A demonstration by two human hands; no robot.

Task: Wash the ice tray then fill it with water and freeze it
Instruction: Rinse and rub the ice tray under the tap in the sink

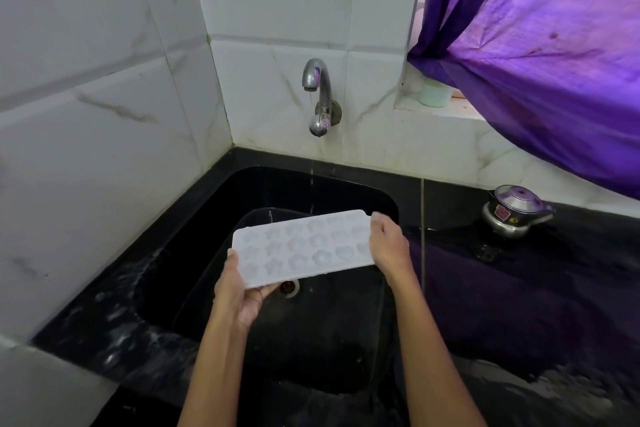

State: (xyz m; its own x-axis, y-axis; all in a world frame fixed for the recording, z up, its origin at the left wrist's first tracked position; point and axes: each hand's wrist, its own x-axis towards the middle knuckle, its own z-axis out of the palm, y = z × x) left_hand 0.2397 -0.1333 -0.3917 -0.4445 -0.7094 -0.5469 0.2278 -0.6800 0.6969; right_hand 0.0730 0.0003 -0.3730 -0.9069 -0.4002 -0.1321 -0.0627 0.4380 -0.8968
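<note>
A white ice tray (301,246) with several flower- and star-shaped moulds is held flat above the black sink (207,236), its hollows facing up. My left hand (239,291) grips its near left end, thumb on top and fingers underneath. My right hand (389,243) grips its right end, fingers curled over the far corner. A chrome tap (317,87) on the tiled wall hangs above and behind the tray; only a thin drip falls from its spout. The sink drain (289,287) shows just below the tray.
The black stone counter (519,288) around the sink is wet. A small steel kettle (512,210) stands on it at the right. A purple curtain (554,62) hangs over the window ledge, where a pale green cup (434,92) sits. White tiled walls close the left and back.
</note>
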